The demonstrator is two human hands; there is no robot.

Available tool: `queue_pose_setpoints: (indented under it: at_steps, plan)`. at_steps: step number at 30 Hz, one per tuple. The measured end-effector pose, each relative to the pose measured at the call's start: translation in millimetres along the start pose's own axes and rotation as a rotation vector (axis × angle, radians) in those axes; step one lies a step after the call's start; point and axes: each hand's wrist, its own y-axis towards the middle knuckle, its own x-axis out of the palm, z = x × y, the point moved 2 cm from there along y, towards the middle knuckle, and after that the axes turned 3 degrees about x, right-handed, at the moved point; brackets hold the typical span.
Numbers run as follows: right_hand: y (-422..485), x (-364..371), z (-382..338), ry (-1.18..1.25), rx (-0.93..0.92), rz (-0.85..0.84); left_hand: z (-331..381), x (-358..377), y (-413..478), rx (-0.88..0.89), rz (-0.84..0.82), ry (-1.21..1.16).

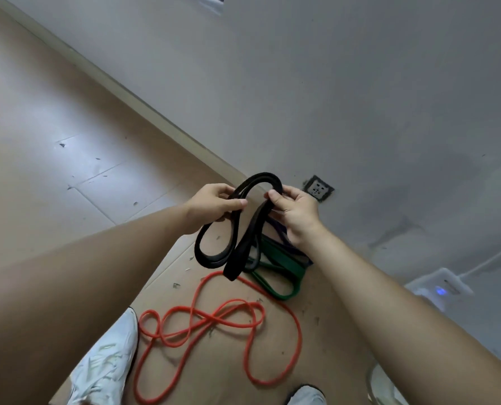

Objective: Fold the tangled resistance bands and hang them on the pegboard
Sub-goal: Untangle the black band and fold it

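A black resistance band [237, 244] hangs in folded loops between my two hands, above the floor. My left hand [214, 204] grips its left side with curled fingers and thumb. My right hand [294, 213] pinches its right side near the top arch. Below them on the floor lies a thin orange band [214, 320] in tangled loops. A wide green band [281, 266] lies by the wall, with a dark blue band [284, 235] partly hidden behind my right hand. No pegboard is in view.
The grey wall [331, 97] runs diagonally, with a wall socket [318, 189] just right of my hands. A white power strip [439, 287] with a blue light sits at the right. My white shoes [106, 363] stand at the bottom, on the tan tiled floor [53, 141].
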Motion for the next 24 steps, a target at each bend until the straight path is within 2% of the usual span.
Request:
queue_pose_setpoints:
  at_steps: [8,15,19,24]
  plan:
    - [103,18,112,0.059,0.22,0.037,-98,-25,86,-0.177,0.046,0.107]
    - [191,-1,168,-0.007,0.298,0.065,-161,-24,170,-0.236,0.017,0.206]
    - [231,-19,181,-0.226,0.264,0.035,-185,-13,208,-0.219,0.008,0.297]
    - [255,-23,191,-0.511,0.175,0.033,-208,-10,231,-0.139,-0.035,0.699]
